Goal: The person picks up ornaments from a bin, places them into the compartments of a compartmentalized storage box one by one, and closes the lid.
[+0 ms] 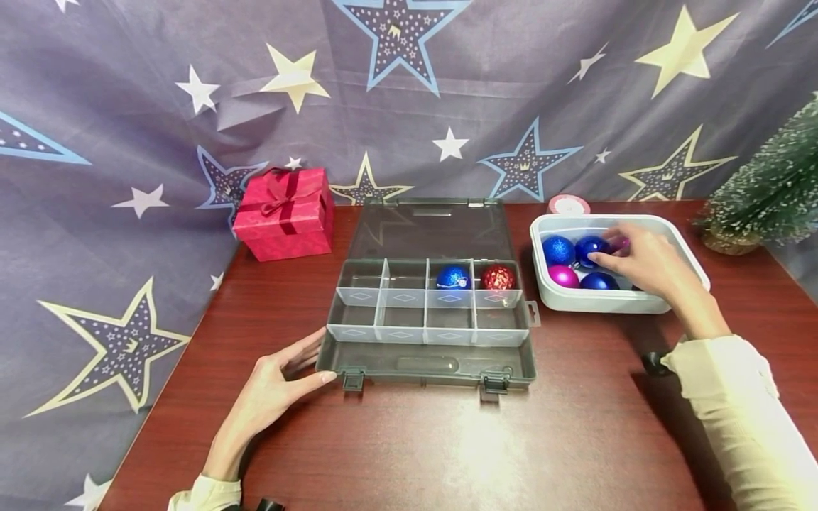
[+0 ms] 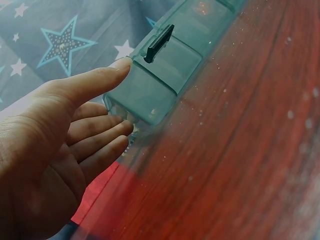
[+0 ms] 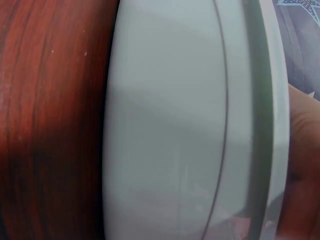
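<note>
A dark translucent organizer box (image 1: 424, 362) lies with its lid (image 1: 434, 231) raised behind it. In separate back-row compartments sit a glittery blue ball ornament (image 1: 453, 278) and a red ball ornament (image 1: 498, 277). My left hand (image 1: 275, 387) rests at the box's left front corner, thumb on the front edge, straight fingers along the side. My right hand (image 1: 652, 262) reaches into a white tub (image 1: 607, 304), thumb over a shiny blue ball (image 1: 589, 248). A purple ball (image 1: 620, 246) shows between thumb and blurred fingers; whether either is gripped is unclear. The tub wall hides most of that hand in the right wrist view.
Other balls in the tub include a glittery blue one (image 1: 559, 250) and a pink one (image 1: 563, 276). A red gift box (image 1: 284, 213) stands back left. Behind the tub lies a ribbon roll (image 1: 569, 205). A small frosted tree (image 1: 767, 184) stands at the right.
</note>
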Tool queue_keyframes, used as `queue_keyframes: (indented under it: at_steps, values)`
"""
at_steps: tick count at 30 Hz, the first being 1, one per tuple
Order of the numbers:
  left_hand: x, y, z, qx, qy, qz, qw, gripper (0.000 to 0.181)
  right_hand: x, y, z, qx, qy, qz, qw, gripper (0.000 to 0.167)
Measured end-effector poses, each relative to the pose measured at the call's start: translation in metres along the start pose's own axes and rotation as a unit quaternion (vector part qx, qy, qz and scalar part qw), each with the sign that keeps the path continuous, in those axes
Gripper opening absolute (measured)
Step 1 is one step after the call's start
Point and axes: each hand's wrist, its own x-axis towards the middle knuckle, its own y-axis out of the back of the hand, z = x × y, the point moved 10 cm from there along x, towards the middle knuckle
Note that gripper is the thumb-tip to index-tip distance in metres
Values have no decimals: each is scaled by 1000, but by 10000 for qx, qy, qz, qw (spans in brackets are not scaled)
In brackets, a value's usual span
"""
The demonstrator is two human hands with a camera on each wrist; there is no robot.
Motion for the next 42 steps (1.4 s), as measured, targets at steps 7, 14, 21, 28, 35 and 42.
queue_keyframes:
  at_steps: [7, 14, 21, 28, 35, 42]
  values:
    - [0, -1, 1, -52, 4, 5, 10000, 67, 7, -6, -1, -527, 92, -177, 9984, 56]
    - [0, 0, 2, -20, 23, 26, 10000, 67, 15, -11, -1, -701, 56, -398, 9967, 56]
    - [-1, 0, 2, -4, -25, 32, 10000, 67, 20, -16, -1, -794, -20, -527, 9954, 54]
    - [0, 1, 3, 41, -147, 49, 9999, 66, 19, -17, 1, -717, 7, -420, 9965, 52]
    - [0, 0, 2, -24, -81, 44, 10000, 66, 14, -11, 1, -504, 37, -214, 9985, 53]
    - [-1, -1, 1, -43, -51, 15, 10000, 67, 3, 1, -6, -318, 143, 136, 9993, 53]
